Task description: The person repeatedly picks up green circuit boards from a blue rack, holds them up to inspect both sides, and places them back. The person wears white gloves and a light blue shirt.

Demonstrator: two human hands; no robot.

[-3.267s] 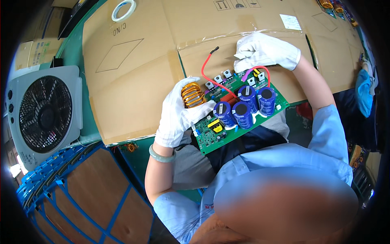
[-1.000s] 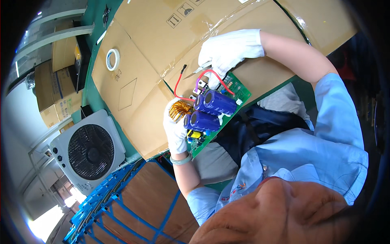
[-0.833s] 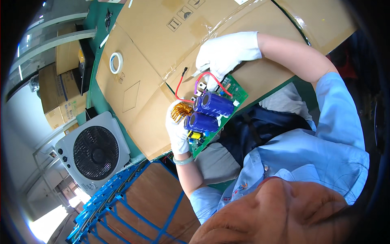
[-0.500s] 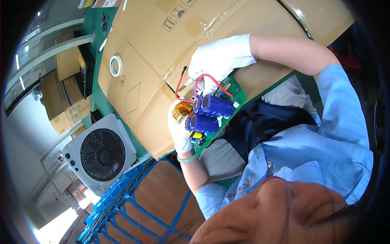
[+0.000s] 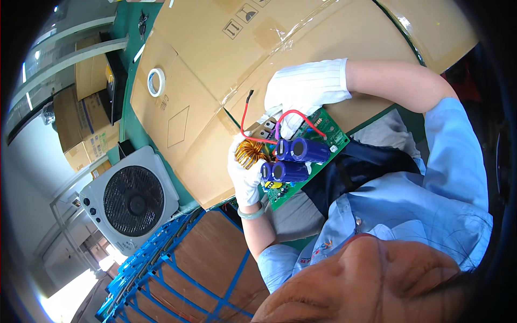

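Note:
I hold a green circuit board (image 5: 338, 141) tilted above the cardboard, near my lap. My left hand (image 5: 246, 180), in a white glove, grips its left end beside a copper-wound coil (image 5: 250, 154). My right hand (image 5: 304, 89), also gloved in white, bends its fingers over the board's far edge. Several blue cylindrical capacitors (image 5: 311, 151) stand out from the board. A thick red wire (image 5: 297, 112) arches over it, and another red wire (image 5: 244, 114) sticks up with a black tip. The fingertips behind the board are hidden.
Flattened cardboard (image 5: 196, 81) covers the green table (image 5: 128, 102). On it lies a white tape roll (image 5: 156, 82). A grey box fan (image 5: 132, 199) stands at the left, above a blue frame (image 5: 177, 269). Cutters (image 5: 142, 26) lie at the far left, and boxes (image 5: 81, 121) are stacked beyond.
Both hands and the board have shifted slightly right in the picture. The board has tipped, so the capacitors point more toward the view. Both hands keep their hold.

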